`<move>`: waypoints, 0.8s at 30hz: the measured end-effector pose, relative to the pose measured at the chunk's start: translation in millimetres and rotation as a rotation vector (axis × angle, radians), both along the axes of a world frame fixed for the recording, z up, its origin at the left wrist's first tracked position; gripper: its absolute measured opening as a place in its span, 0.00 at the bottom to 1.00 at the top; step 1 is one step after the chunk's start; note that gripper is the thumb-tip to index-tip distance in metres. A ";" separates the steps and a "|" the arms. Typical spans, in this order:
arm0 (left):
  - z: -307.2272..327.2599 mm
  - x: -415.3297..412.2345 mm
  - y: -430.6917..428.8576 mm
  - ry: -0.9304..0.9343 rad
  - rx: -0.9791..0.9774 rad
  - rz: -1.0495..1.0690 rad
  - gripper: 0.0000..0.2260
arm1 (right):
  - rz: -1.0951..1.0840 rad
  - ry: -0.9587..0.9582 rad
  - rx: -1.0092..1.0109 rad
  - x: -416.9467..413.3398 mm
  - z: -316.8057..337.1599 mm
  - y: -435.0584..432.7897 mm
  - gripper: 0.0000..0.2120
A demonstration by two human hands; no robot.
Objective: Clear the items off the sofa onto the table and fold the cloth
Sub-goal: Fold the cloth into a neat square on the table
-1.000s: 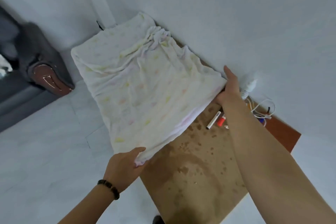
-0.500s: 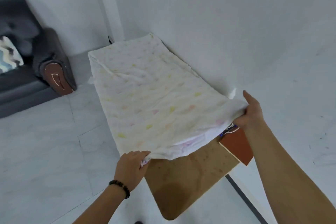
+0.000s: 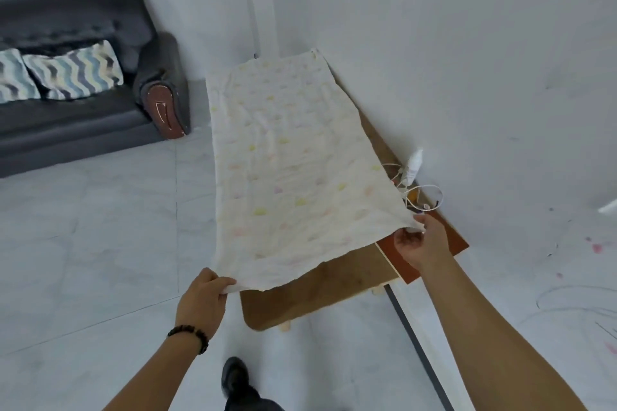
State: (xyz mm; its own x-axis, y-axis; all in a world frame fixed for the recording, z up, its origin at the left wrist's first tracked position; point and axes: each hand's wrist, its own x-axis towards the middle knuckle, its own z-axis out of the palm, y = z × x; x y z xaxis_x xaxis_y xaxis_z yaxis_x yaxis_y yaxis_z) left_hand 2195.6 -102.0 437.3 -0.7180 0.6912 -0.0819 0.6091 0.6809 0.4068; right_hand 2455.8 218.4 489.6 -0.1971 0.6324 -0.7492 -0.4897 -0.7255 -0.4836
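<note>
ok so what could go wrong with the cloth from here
The cloth edge by the right hand lies close to the white charger; folding could snag it and drag it off the table. The corner in the left hand seems to overhang the table; a slip might drop it on the floor.

pale tiled floor (image 3: 83, 260), white wall (image 3: 434, 43), black shoe (image 3: 235, 377)

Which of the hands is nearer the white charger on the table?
Right. The right hand pinches a cloth corner just below the white charger; the left hand grips the opposite near corner, across the cloth.
</note>
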 end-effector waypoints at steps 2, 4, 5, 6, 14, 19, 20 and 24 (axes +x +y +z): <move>-4.0 10.7 -6.3 -0.008 -0.036 0.015 0.09 | 0.108 -0.045 -0.053 9.3 -7.4 2.2 0.06; -3.4 16.0 -6.6 -0.011 -0.065 0.023 0.10 | 0.169 -0.075 -0.054 11.0 -9.3 7.0 0.09; -2.2 17.0 -5.0 -0.001 -0.080 0.024 0.10 | 0.190 -0.078 -0.057 8.7 -10.9 9.7 0.10; -0.6 17.5 -3.3 0.010 -0.092 0.019 0.09 | 0.212 -0.101 -0.062 6.7 -13.1 11.8 0.10; 3.3 16.4 -8.6 -0.043 -0.073 0.059 0.05 | -0.140 -0.857 0.755 -7.5 6.9 19.8 0.19; -9.9 5.2 -16.0 -0.054 -0.213 0.038 0.04 | -0.060 -0.992 0.377 16.2 -31.6 38.5 0.18; -12.8 4.0 -13.6 -0.062 -0.227 0.024 0.03 | -0.022 -0.968 0.287 21.1 -42.2 40.4 0.19; -32.4 2.2 9.9 -0.073 -0.212 -0.075 0.13 | 0.092 -0.882 0.186 23.0 -65.1 36.9 0.19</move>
